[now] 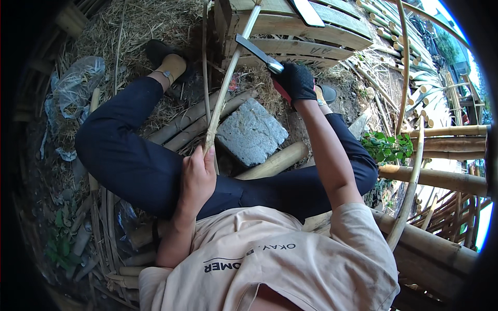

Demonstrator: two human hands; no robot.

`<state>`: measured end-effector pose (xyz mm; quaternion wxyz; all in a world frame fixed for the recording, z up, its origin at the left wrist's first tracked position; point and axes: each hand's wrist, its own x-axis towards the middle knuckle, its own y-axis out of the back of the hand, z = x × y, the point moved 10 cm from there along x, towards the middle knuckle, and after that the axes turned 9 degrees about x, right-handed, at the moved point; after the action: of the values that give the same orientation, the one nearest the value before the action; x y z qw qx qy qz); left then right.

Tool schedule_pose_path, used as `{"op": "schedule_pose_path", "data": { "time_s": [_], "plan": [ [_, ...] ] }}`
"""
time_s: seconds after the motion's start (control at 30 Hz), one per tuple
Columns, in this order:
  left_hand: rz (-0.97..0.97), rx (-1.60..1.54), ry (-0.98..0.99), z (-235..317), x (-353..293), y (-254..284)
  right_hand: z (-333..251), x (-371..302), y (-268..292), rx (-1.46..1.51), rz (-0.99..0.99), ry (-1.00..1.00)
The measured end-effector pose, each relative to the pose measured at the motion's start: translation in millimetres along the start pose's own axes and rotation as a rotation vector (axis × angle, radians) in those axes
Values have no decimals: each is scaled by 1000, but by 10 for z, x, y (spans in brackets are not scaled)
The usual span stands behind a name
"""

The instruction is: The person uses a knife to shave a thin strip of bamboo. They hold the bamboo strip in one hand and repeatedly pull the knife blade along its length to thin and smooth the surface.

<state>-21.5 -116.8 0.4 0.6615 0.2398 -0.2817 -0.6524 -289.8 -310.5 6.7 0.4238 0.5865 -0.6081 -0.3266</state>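
The left hand (198, 176) has its grip closed round a bamboo strip (225, 88), the gloved right hand (295, 82) its own round a knife (255, 51).

A slatted wooden crate (311, 47) stands at the top centre, with dry straw (150, 23) spread thickly to its left. A crumpled clear plastic bag (83, 80) lies toward the left edge. A squarish grey stone block (251, 132) sits near the middle. At the right, a leafy green plant (386, 147) shows beside thick horizontal bamboo poles (441, 178), and cut bamboo lengths (433, 98) lie in rows above them.
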Motion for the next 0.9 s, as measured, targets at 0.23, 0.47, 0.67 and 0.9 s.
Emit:
{"op": "schedule_pose_path", "data": {
  "time_s": [0.23,0.47,0.67,0.9],
  "plan": [
    [-41,-58,53,-91,84,-32,-769,-558,-201,-94,-345,310],
    [41,65,5,149,52,44,-720,-567,-371,12,-336,232],
    [-15,133,46,144,81,50,-713,-396,-293,-61,-227,315],
    [82,148,-6,145,43,101,-698,-271,-216,-107,-205,300]
  ]
}}
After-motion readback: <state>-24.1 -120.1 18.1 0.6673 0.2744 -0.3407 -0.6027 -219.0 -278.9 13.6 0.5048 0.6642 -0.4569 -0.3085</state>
